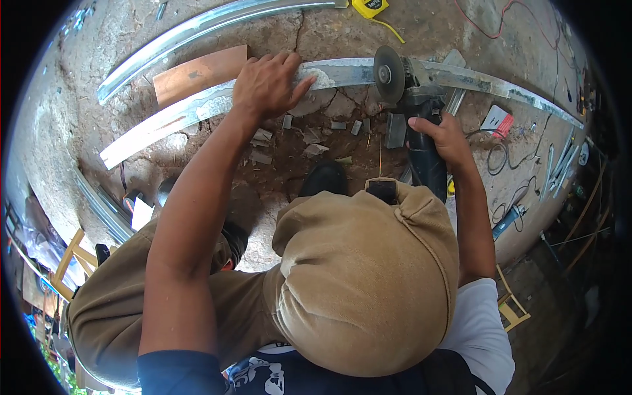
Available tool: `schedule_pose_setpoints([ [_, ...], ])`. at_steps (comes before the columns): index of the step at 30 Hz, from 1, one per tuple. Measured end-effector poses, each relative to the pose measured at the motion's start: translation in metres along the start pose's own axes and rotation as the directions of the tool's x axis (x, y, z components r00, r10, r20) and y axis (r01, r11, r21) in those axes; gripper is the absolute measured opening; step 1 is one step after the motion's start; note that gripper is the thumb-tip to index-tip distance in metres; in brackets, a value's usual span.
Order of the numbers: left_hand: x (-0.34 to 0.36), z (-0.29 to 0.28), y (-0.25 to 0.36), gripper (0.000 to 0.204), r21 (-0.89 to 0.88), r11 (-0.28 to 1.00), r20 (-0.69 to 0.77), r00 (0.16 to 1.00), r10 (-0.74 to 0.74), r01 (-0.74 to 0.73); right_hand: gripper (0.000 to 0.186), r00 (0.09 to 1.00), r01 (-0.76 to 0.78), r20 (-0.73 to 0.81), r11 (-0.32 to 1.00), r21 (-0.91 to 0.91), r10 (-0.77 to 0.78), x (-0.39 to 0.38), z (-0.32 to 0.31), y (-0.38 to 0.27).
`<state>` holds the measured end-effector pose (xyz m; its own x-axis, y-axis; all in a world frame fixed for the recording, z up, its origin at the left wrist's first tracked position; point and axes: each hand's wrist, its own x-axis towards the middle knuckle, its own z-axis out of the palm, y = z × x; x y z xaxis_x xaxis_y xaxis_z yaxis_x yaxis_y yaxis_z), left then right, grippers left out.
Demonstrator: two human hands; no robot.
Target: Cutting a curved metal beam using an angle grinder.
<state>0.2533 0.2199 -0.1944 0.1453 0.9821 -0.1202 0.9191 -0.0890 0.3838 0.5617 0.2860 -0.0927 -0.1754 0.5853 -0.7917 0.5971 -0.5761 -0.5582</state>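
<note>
My left hand [266, 85] presses down on a long galvanized metal bar [168, 123], fingers curled over its far edge and thumb stretched to the right. In my right hand [449, 141] is the black body of an angle grinder [426, 164], with fingers wrapped round it. The grinder's upright cutting disc [388, 74] stands across the bar, right of my left hand; whether it touches the metal I cannot tell. More of the bar runs on to the right beyond the disc. A thin orange streak, like a spark, shows below the disc.
Another metal length [210, 36] and a copper-coloured strip [201, 74] lie beyond the bar. A yellow tape measure [370, 6] is at the far side. Small cut metal pieces [338, 125] litter the cracked ground. My brown-trousered knee [368, 283] fills the near middle. Cables [498, 158] lie right.
</note>
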Motion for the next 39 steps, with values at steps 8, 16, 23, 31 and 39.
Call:
schedule_pose_setpoints([
  [8,-0.001,0.0,0.0,0.046,-0.003,1.0,-0.012,1.0,-0.001,0.001,0.036,1.0,-0.008,-0.016,0.999,-0.044,0.007,-0.001,0.001,-0.003],
  [16,-0.001,0.0,0.0,0.047,-0.003,1.0,-0.004,1.0,-0.014,0.014,0.034,0.997,-0.072,0.015,0.997,-0.042,0.072,-0.002,0.001,-0.008],
  [23,0.0,-0.003,0.002,0.045,-0.018,1.0,0.026,0.999,-0.026,0.026,0.034,1.0,-0.004,-0.002,0.995,-0.1,0.004,-0.003,0.001,-0.005],
  [31,0.0,-0.002,0.002,0.042,-0.054,0.999,-0.028,1.0,-0.007,0.005,0.032,0.999,-0.028,0.014,0.997,-0.075,0.029,-0.004,0.001,-0.003],
  [39,0.0,-0.004,0.002,0.039,-0.066,0.998,-0.038,0.999,-0.008,0.006,0.029,1.0,0.003,-0.006,0.998,-0.062,-0.003,-0.005,0.002,-0.004],
])
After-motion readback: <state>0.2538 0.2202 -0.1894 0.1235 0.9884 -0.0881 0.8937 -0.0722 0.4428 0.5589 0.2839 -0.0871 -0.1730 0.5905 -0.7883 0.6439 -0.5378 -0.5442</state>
